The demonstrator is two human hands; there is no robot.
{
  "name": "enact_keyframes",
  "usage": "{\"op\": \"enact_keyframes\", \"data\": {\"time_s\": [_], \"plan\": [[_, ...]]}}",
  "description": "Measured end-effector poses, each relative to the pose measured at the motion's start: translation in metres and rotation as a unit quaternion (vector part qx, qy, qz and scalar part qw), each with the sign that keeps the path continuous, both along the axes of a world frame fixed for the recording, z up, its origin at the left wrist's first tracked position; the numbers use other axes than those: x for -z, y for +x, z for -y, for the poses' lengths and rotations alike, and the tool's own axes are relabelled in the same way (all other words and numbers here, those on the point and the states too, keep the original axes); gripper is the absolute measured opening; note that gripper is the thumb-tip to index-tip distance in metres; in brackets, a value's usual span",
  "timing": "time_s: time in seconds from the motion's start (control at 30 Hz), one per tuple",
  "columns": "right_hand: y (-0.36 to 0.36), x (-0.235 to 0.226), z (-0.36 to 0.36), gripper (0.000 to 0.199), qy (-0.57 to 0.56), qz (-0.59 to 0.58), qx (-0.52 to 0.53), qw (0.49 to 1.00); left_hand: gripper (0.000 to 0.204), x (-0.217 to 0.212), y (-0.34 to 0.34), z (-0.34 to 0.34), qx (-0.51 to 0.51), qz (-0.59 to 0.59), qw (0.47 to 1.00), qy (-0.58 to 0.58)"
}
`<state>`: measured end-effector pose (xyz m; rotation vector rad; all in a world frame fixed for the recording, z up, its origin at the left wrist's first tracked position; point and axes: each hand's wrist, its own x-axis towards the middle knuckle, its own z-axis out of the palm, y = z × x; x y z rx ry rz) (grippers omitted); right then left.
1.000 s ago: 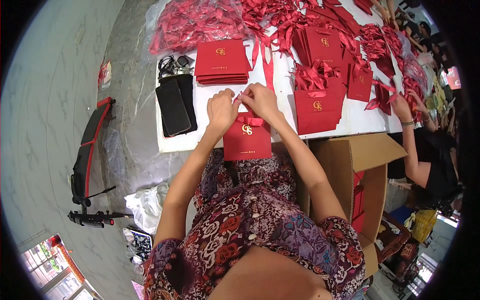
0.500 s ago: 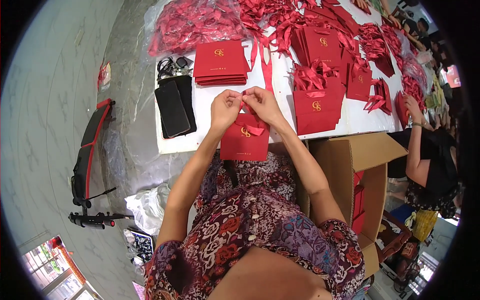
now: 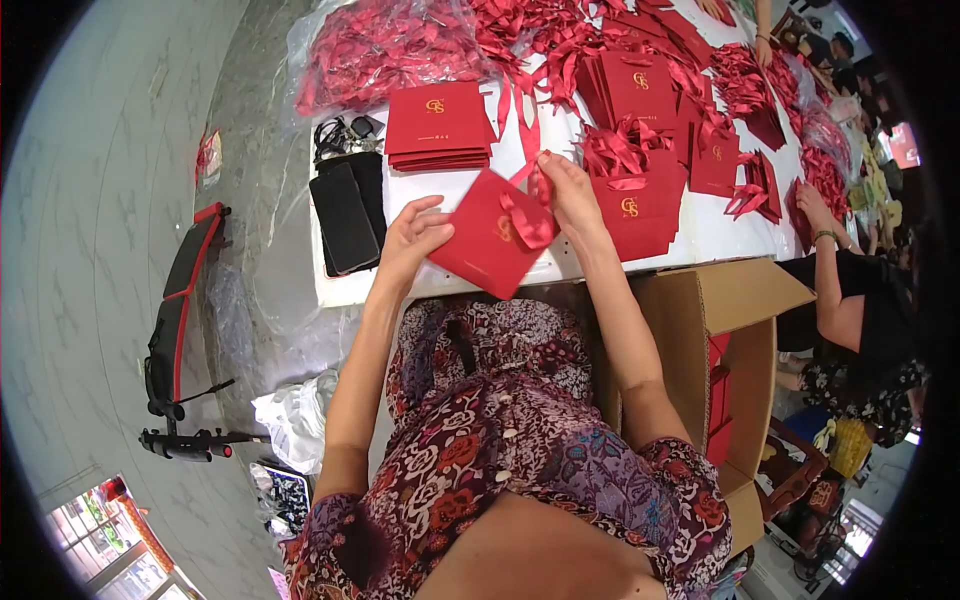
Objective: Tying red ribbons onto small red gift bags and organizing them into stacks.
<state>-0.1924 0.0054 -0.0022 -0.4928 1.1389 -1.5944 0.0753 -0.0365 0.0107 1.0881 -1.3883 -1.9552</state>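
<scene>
A small red paper gift bag (image 3: 478, 245) with gold print hangs tilted at the table's near edge, slightly blurred. Shiny red ribbon (image 3: 532, 222) loops over its upper right side. My right hand (image 3: 572, 198) pinches the ribbon handle at the bag's top right. At the bag's left corner is my left hand (image 3: 408, 243), fingers apart and the thumb at the bag's edge; it does not appear to grip it. Just beyond lies a stack of flat red bags (image 3: 435, 115). Right of my right hand stand red bags with ribbon handles (image 3: 640, 215).
A black phone (image 3: 343, 218) rests on black cloth at the left, near cables and keys (image 3: 340, 135). A clear plastic bag of red ribbons (image 3: 395, 50) sits behind. Below the table's right side, an open cardboard box (image 3: 690, 310) holds red items. Another person's hand (image 3: 815, 205) works farther right.
The bag has risen and turned from upright to tilted. My hands have moved apart: the left has left the ribbon for the bag's left corner, the right has moved right with the ribbon.
</scene>
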Motion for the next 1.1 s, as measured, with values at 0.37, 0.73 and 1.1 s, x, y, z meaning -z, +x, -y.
{"op": "enact_keyframes", "data": {"time_s": [0.37,0.73,1.1], "plan": [[0.012,0.004,0.023,0.012,-0.015,0.029,0.053,0.998,0.042,-0.007,-0.016,-0.068,-0.048,0.004,0.983,-0.179],[-0.030,-0.017,-0.005,0.013,-0.045,-0.482,-0.003,0.875,0.068,-0.038,0.000,-0.060,-0.028,0.251,0.803,-0.539],[-0.009,-0.003,-0.052,0.014,0.002,-0.699,-0.182,0.692,0.069,-0.002,-0.017,-0.057,0.124,0.295,0.772,-0.549]]}}
